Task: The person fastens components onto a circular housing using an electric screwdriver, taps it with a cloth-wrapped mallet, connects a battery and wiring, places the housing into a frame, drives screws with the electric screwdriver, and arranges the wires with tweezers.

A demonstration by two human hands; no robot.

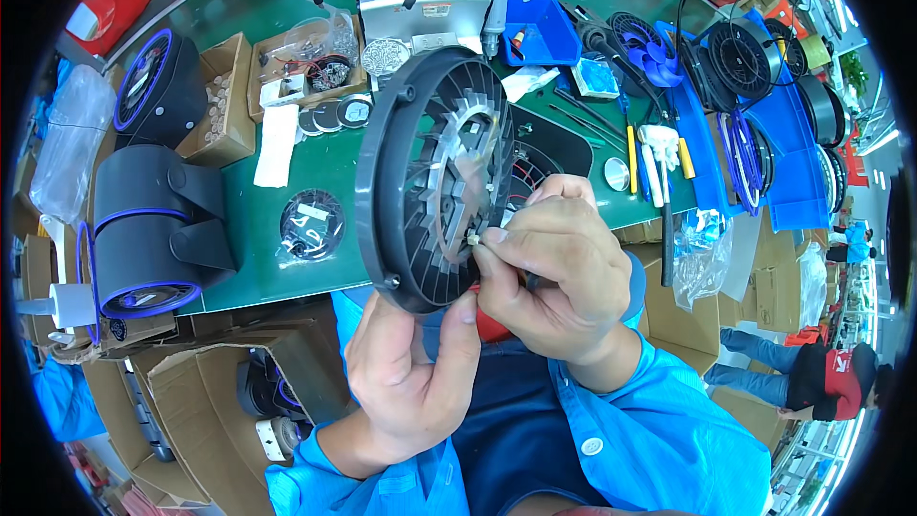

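Head view: black finned housing at frame centre, held up on edge. Left hand clasps its lower rim, thumb against fingers; right hand pinches a small pale piece at its face. A slack left hold could let the housing tip; a slipping pinch could lose the piece among the fins.

Green tabletop leaves a gap — purple-ringed units block left, black housing right.
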